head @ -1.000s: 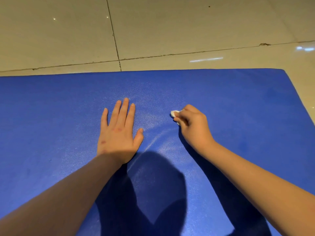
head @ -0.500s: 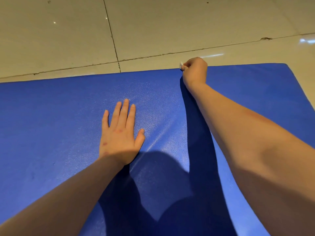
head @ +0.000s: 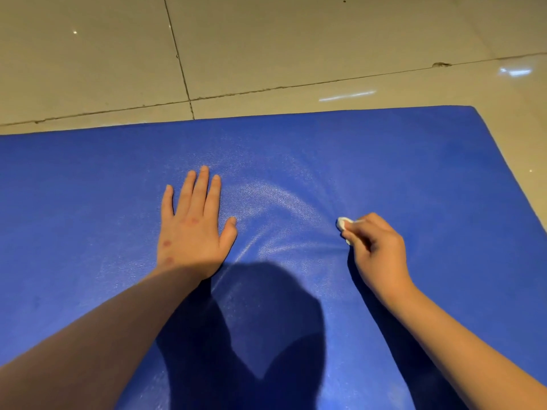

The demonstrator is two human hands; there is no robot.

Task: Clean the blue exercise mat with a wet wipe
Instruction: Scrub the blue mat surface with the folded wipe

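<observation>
Blue exercise mat (head: 399, 161) is lying flat on the floor and filling most of the view, w/ its far edge running across ahead of the person and one corner showing at upper right. Its long axis seems to be running left-right, since the left side is going out of frame. Tiled floor (head: 266, 48), beige w/ dark grout lines, is showing beyond the far edge and down the right side. The person's shadow is falling on the near middle of the mat, btwn the two forearms.

Left hand (head: 192, 232) is resting palm down on the mat, fingers straight and close together, thumb out, prob. bracing. The mat is puckering into shallow creases btwn the hands, and a paler sheen is showing there; can't tell if that's wet or just light.

Right hand (head: 377, 250) is sitting well apart to the right, fingers curled, pinching a small bunched wet wipe (head: 343, 223) and pressing it on the mat. The wipe is poking out at the fingertips, pointing fwd-left.

What matters next: the right hand is the one nearer the strip by the right edge and corner, which is lying fwd and right of the wipe. Strokes that way look like the natural move, w/ the left hand pinning the mat.
</observation>
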